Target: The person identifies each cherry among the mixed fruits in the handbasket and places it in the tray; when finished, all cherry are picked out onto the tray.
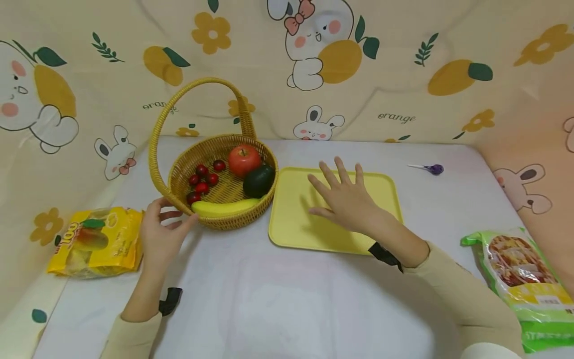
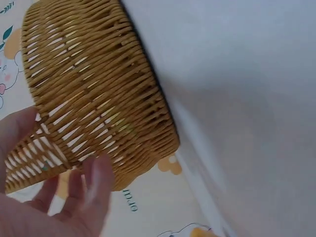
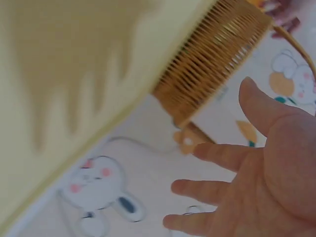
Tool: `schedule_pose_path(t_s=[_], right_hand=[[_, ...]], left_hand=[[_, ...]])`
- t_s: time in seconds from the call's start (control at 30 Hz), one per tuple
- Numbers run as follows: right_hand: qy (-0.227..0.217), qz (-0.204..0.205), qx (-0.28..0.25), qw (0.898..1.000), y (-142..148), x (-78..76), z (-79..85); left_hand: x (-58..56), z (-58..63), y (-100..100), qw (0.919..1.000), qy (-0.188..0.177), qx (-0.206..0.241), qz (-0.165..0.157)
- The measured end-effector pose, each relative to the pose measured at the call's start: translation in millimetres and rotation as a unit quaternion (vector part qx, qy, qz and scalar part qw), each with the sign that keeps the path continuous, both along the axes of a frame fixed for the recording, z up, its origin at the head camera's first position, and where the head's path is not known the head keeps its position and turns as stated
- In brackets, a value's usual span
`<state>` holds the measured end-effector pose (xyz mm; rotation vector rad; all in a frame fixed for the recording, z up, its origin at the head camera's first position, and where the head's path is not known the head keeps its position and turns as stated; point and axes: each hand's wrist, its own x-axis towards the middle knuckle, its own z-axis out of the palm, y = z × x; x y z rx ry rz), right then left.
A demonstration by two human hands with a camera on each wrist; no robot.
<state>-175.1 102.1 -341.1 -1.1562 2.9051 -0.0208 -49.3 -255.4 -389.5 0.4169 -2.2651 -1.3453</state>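
A woven basket (image 1: 233,219) with a tall arched handle stands left of centre. In it lie a red apple (image 1: 244,160), a dark avocado (image 1: 259,181), a banana (image 1: 224,208) and several small red cherries (image 1: 202,188). My left hand (image 1: 163,234) grips the basket's left side at the foot of the handle; in the left wrist view, thumb and fingers lie about the wicker (image 2: 98,89). Over the yellow tray (image 1: 309,239), my right hand (image 1: 347,202) hovers with spread fingers and holds nothing. Its shadow falls on the tray.
A yellow mango-printed bag (image 1: 96,242) lies left of my left hand. At the back right is a purple lollipop (image 1: 435,169), and a green food packet (image 1: 524,279) lies at the right edge. Patterned cloth (image 1: 269,114) hangs behind the white table (image 1: 269,304).
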Motion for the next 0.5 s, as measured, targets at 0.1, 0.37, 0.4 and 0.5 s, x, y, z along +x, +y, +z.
schedule_pose_path(t_s=[0.1,0.37,0.4,0.5], right_hand=[[0.002,0.021,-0.016,1.000,-28.8,-12.2,20.3],[-0.029,0.140,-0.114,0.983,-128.9,-40.5,69.5],[-0.052,0.160,-0.131,0.977,-143.5,-45.1,73.6],[-0.146,0.204,-0.168,0.953,-182.9,-60.7,81.9]], left_hand=[[-4.4,-6.8,-2.1,0.9992,0.034,0.013,-0.015],[-2.5,-10.9,-5.6,0.9954,0.067,0.048,-0.049],[-1.5,-10.6,-6.0,0.9946,0.071,0.054,-0.053],[-1.4,-12.1,-5.5,0.9933,0.078,0.060,-0.060]])
